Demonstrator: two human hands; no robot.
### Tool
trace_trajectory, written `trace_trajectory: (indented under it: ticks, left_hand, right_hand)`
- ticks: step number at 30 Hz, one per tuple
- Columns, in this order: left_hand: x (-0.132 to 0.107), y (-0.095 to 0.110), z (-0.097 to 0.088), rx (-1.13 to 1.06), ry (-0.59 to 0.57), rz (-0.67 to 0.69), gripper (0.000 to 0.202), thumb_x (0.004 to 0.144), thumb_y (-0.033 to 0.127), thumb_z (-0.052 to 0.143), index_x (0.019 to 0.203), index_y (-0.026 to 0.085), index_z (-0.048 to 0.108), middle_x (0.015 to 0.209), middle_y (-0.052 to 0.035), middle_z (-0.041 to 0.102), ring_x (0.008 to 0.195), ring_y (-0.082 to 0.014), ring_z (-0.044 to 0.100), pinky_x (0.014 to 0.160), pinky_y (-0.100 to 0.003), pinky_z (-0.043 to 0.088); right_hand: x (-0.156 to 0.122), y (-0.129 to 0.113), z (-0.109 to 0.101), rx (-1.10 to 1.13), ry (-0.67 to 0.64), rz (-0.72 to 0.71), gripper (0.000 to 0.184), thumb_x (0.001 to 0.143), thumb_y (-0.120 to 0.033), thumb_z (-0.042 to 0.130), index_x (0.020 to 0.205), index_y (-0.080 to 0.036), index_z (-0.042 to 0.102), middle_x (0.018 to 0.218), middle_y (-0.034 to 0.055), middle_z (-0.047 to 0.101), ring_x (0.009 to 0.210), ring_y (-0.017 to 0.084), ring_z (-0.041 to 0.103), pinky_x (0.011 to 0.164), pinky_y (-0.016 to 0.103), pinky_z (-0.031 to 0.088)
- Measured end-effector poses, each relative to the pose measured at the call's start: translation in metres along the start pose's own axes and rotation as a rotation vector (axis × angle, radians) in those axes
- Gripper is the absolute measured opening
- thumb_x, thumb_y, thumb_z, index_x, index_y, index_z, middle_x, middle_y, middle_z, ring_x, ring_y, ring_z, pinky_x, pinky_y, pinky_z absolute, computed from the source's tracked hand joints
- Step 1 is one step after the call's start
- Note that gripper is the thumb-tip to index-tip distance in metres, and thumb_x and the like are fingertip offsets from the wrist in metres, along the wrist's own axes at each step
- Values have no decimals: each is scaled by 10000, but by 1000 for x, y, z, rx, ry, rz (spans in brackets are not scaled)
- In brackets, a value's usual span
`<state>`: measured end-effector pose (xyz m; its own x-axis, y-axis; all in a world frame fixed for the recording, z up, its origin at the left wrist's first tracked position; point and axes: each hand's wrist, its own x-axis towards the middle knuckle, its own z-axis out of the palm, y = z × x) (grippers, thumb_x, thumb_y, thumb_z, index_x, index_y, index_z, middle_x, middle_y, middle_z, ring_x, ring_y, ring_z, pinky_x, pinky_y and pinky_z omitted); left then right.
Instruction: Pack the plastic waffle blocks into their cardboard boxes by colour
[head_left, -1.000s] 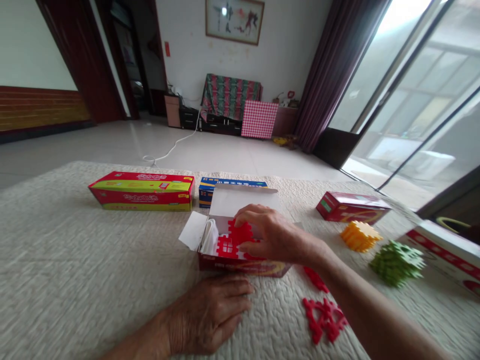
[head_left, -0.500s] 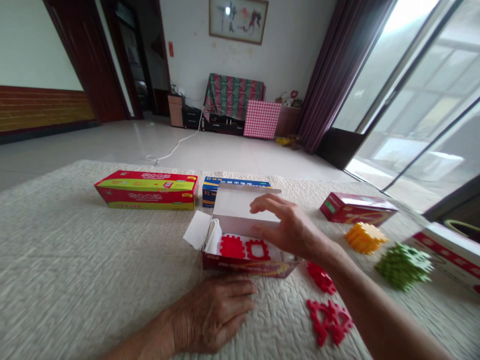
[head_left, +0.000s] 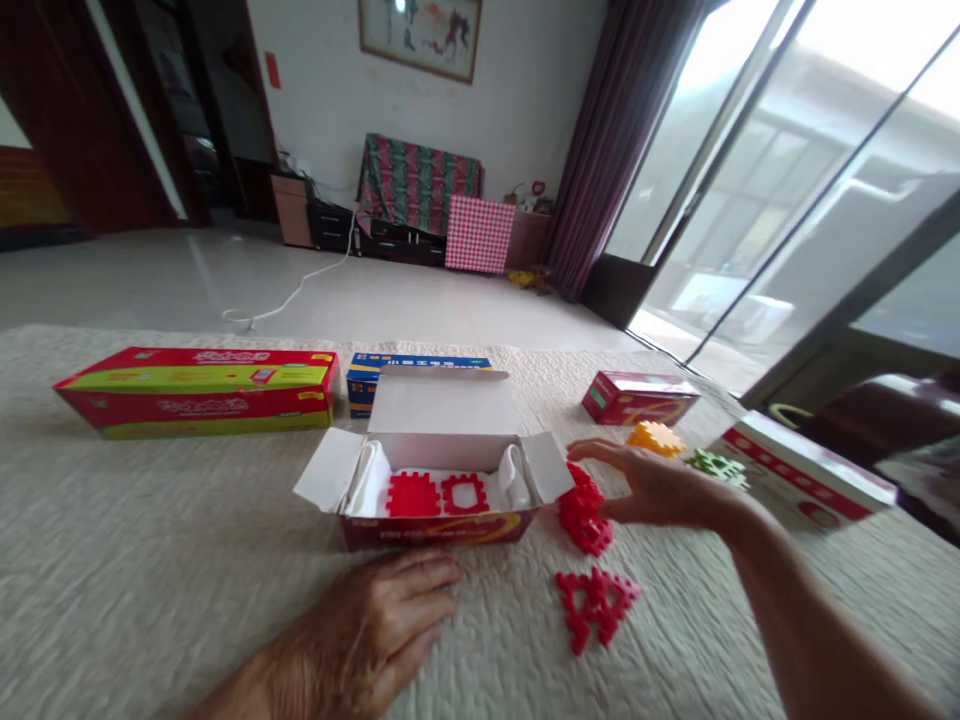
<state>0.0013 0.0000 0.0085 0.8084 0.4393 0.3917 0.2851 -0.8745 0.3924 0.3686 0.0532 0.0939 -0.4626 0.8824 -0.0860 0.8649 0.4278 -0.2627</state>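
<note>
L hand (head_left: pixel 352 640), R hand (head_left: pixel 652 495) by open box (head_left: pixel 439 530), long axis sideways.

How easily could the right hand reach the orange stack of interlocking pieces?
Probably easily: the right hand is close to the orange stack, with nothing visible between them.

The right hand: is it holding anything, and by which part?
Nothing seems held: the open right hand hovers just above the stack of red plastic pieces.
</note>
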Motion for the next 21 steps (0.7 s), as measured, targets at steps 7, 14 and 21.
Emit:
trace_trajectory:
  ticks: [7,14,21]
  left_hand:
    - [-5,-6,4,58,-17,17,378,860,88,511,1205,193,625,1307,-71,632,1224,-201,581,1042,-296,494]
    - [-6,-6,5,37,15,21,388,866,83,500,1214,203,622,1306,-69,634,1221,-198,585,1054,-308,482]
    - [-3,-2,2,75,-18,21,354,863,87,498,1178,171,636,1283,-83,648,1223,-190,582,1062,-298,474]
  right_hand:
    - [11,1,5,118,5,11,446,838,-286,585,1282,-249,567,1321,62,616,1150,226,606,1019,365,465]
    - [25,5,14,168,-68,61,386,792,-159,536,1135,-270,674,1058,8,734,932,188,682,854,306,544]
    - [30,17,22,253,-73,61,349,778,-195,591,1111,-247,681,1043,25,737,905,181,692,791,250,557]
